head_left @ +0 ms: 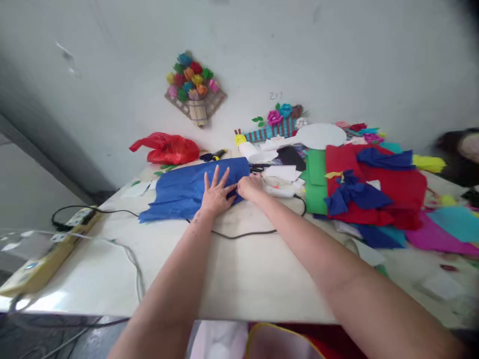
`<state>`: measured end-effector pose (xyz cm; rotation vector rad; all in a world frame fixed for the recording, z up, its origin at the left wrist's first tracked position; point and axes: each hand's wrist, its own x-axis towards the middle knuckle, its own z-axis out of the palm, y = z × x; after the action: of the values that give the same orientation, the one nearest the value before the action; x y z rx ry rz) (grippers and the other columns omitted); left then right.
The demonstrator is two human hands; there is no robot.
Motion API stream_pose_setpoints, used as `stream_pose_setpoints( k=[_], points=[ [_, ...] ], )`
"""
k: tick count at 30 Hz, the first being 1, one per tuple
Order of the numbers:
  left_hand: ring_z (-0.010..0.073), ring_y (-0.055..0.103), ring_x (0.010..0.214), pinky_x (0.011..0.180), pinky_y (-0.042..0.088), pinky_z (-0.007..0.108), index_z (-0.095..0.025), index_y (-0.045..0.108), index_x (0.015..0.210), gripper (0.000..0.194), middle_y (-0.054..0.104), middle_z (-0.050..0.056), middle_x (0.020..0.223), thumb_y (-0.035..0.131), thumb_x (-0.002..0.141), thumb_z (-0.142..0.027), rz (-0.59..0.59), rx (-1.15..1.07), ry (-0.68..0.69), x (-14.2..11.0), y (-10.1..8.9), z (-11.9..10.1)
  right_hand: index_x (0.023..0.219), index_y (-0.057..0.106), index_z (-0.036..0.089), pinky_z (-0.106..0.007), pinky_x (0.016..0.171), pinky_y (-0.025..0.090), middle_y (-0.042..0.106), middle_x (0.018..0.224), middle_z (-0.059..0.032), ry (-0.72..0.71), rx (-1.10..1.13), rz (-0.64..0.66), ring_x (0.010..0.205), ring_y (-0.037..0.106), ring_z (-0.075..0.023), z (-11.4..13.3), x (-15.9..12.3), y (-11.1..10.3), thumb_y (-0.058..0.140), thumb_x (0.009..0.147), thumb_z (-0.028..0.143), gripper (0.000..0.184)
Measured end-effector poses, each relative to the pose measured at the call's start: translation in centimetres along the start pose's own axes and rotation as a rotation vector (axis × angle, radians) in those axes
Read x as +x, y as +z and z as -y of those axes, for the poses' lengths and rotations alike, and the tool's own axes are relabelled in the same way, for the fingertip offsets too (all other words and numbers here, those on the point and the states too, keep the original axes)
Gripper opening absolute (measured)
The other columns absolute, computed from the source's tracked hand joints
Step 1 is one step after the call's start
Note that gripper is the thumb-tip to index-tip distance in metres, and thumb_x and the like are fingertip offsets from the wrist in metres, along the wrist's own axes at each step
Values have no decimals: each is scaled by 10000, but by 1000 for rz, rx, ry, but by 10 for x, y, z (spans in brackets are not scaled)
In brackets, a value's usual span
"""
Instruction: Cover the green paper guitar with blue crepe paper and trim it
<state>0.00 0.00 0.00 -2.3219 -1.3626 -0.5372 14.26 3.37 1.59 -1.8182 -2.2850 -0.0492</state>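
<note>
A blue sheet of fabric or crepe-like paper (179,187) lies spread on the white table. My left hand (216,194) rests flat on its right part, fingers spread. Beside it, my right hand (250,187) is closed at the sheet's right edge; what its fingers pinch is hidden, though the edge of the blue sheet is right there. Just right of that hand lies a white corded tool (280,192), perhaps a glue gun, its black cord running left under my arms. Black-handled scissors (258,167) lie behind my right hand.
Red and green sheets (316,182) with blue pieces on top are piled at the right. A red plastic bag (174,148) stands at the back left. A yellow power strip (48,259) with cords lies along the left edge. Paper flowers (192,80) hang on the wall.
</note>
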Motion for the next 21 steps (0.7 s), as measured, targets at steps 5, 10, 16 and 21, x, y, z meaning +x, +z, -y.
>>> stream_pose_setpoints(
  k=[5,10,16,21],
  points=[
    [325,-21,1414,1078,-110,598,-372,615,1196,397,175,-33,1537,542,814,-449,30,-2,-12,-1,2,0,997,728,199,-465,1017,188,682,1073,-123,12,0,28,1126,487,-280,0,-1,-1,499,822,249,292],
    [333,-23,1413,1084,-98,603,-385,638,1160,363,189,-67,1531,543,813,-434,53,6,7,-2,2,1,967,737,222,-459,1018,181,681,1081,-108,8,18,37,1126,486,-274,0,-2,-4,510,821,248,271],
    [316,-21,1417,1089,-89,599,-385,631,1167,352,197,-66,1528,521,835,-419,72,34,31,-1,1,2,953,739,215,-444,1013,182,678,1094,-93,26,30,43,1123,487,-269,-6,-7,-18,500,823,246,274],
    [331,10,1415,1092,-75,603,-370,644,1153,344,221,-54,1522,530,832,-422,67,43,45,-1,0,2,1010,722,267,-428,997,202,675,1104,-61,19,41,9,1125,479,-260,-11,-9,-26,498,809,217,305]
  ],
)
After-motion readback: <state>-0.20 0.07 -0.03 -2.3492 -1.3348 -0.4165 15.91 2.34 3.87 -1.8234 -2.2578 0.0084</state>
